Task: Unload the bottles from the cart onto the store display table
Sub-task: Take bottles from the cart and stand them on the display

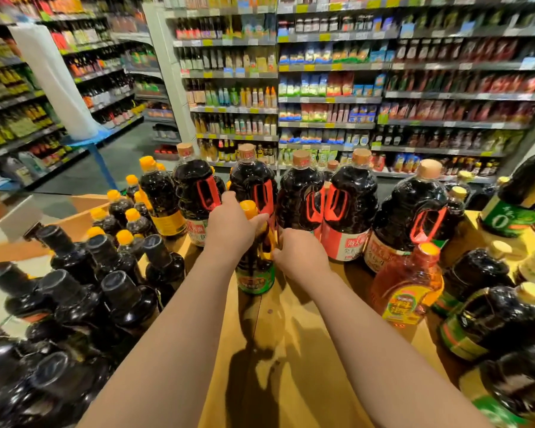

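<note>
While both hands steady it on the wooden display table [291,335], the dark bottle with the green label [255,273] stands upright just in front of the row of large red-handled jugs [349,205], and the risks lie close around it. The left hand [229,227] is wrapped round its neck below the orange cap, fingers clamped; the right hand [300,254] presses against its side, though whether those fingers curl round the body cannot be told from here. In my judgement a push further back would knock the bottle into the jugs directly behind, and a careless withdrawal of the right forearm could clip the amber oil bottle [410,288] standing near it. Count: five large red-handled jugs in the back row; one amber oil bottle; one bottle in hand; at least eight small orange-capped bottles [127,223] clustered at the left; roughly ten black-capped bottles [118,288] massed at lower left, some blurred, so that figure is approximate; several green-labelled bottles [513,211] at the right edge, partly cut off
</note>
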{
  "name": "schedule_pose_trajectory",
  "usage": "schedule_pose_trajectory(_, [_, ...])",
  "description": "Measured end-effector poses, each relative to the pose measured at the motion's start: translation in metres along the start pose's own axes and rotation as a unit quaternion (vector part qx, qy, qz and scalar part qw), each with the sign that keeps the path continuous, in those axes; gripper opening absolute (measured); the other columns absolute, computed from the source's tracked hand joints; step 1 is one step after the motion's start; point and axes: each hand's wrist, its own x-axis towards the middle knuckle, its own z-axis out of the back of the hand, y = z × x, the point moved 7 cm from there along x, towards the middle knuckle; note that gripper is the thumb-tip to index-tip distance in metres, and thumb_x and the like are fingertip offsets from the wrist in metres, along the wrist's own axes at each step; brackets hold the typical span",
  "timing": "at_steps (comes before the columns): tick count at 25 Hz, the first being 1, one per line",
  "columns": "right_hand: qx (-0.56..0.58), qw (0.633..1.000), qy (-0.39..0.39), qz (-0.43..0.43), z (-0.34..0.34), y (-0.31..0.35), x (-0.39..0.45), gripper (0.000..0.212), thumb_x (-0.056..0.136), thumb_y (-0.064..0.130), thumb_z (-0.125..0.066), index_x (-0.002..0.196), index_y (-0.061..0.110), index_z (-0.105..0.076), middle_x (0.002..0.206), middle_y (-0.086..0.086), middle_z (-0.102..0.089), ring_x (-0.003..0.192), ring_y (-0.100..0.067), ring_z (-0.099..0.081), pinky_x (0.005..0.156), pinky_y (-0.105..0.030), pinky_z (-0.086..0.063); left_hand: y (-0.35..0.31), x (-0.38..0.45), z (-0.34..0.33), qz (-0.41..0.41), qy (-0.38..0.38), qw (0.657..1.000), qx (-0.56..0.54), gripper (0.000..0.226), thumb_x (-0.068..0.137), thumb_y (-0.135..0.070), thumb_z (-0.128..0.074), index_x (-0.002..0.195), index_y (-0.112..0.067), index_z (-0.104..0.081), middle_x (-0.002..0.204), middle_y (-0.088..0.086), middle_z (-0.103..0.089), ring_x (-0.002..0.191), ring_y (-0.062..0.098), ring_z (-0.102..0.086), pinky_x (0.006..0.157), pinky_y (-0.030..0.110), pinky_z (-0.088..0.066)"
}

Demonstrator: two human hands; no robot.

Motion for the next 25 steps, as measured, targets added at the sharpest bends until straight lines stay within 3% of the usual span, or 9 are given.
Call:
schedule_pose_trajectory(2, [0.0,0.999,-0.035,0.014,0.016,0.003,-0.018,0.024,0.085,0.028,-0.059,0.066,0.016,-0.053,0.063,0.002,-0.054,0.065,-0.021,-0.058,0.054,-0.031,-0.047,0.007,-0.018,0.002,0.033,0.015,0.999,-0.031,0.081,0.086,-0.04,-0.072,0.143,-0.006,-0.026,0.125,0.017,-0.059,0.112,0.033,-0.059,0.076,0.034,-0.048])
schedule_pose_trajectory(4, [0.012,0.998,-0.053,0.029,0.032,0.012,-0.041,0.022,0.086,0.029,-0.06,0.069,0.015,-0.061,0.064,0.002,-0.059,0.064,-0.018,-0.057,0.055,-0.032,-0.05,0.015,-0.041,0.005,0.057,0.031,0.996,-0.059,0.076,0.088,-0.036,-0.07,0.143,-0.009,-0.024,0.123,0.015,-0.06,0.105,0.03,-0.061,0.071,0.031,-0.05])
schedule_pose_trajectory(7, [0.068,0.995,-0.052,0.057,0.046,0.031,-0.077,0.013,0.086,0.022,-0.057,0.085,0.016,-0.068,0.079,0.003,-0.066,0.075,-0.016,-0.06,0.063,-0.033,-0.053,0.024,-0.084,0.015,0.026,0.061,0.997,-0.035,0.051,0.094,-0.035,-0.062,0.137,-0.019,-0.039,0.112,0.004,-0.063,0.09,0.019,-0.064,0.063,0.026,-0.053])
schedule_pose_trajectory(11, [0.107,0.987,0.011,0.123,0.036,0.078,-0.131,0.013,0.086,0.02,-0.056,0.091,0.023,-0.068,0.082,0.008,-0.062,0.08,-0.011,-0.058,0.061,-0.024,-0.047,0.051,-0.151,0.043,-0.001,0.104,0.994,0.019,0.028,0.098,-0.039,-0.052,0.121,-0.023,-0.057,0.1,-0.003,-0.066,0.08,0.011,-0.066,0.072,0.033,-0.058])
schedule_pose_trajectory(15, [0.096,0.979,0.05,0.172,0.03,0.129,-0.184,0.013,0.088,0.025,-0.059,0.096,0.026,-0.068,0.088,0.007,-0.064,0.081,-0.011,-0.057,0.07,-0.033,-0.052,0.077,-0.212,0.091,0.002,0.068,0.997,0.045,0.024,0.102,-0.03,-0.044,0.115,-0.019,-0.061,0.102,-0.001,-0.064,0.09,0.014,-0.06,0.078,0.031,-0.052])
schedule_pose_trajectory(18, [0.096,0.969,0.04,0.225,0.034,0.169,-0.225,0.01,0.085,0.02,-0.058,0.087,0.023,-0.067,0.083,0.005,-0.063,0.081,-0.015,-0.058,0.068,-0.033,-0.051,0.097,-0.255,0.124,0.017,0.041,0.998,0.052,0.026,0.101,-0.024,-0.04,0.116,-0.016,-0.06,0.109,0.003,-0.063,0.102,0.021,-0.057,0.081,0.033,-0.047])
schedule_pose_trajectory(22, [0.071,0.949,0.063,0.301,0.025,0.235,-0.307,0.017,0.086,0.012,-0.049,0.083,0.019,-0.065,0.078,0.001,-0.062,0.073,-0.016,-0.056,0.064,-0.035,-0.052,0.145,-0.334,0.182,0.091,0.006,0.995,0.037,0.026,0.097,-0.016,-0.038,0.11,-0.012,-0.06,0.097,0.008,-0.064,0.086,0.025,-0.061,0.073,0.042,-0.054])
schedule_pose_trajectory(25, [0.059,0.92,0.09,0.377,0.002,0.297,-0.383,0.017,0.086,0.013,-0.048,0.082,0.018,-0.063,0.08,-0.001,-0.063,0.076,-0.02,-0.057,0.069,-0.036,-0.052,0.191,-0.416,0.234,0.15,-0.046,0.987,0.043,0.024,0.091,-0.01,-0.044,0.104,-0.008,-0.064,0.086,0.008,-0.064,0.081,0.028,-0.06,0.066,0.038,-0.048])
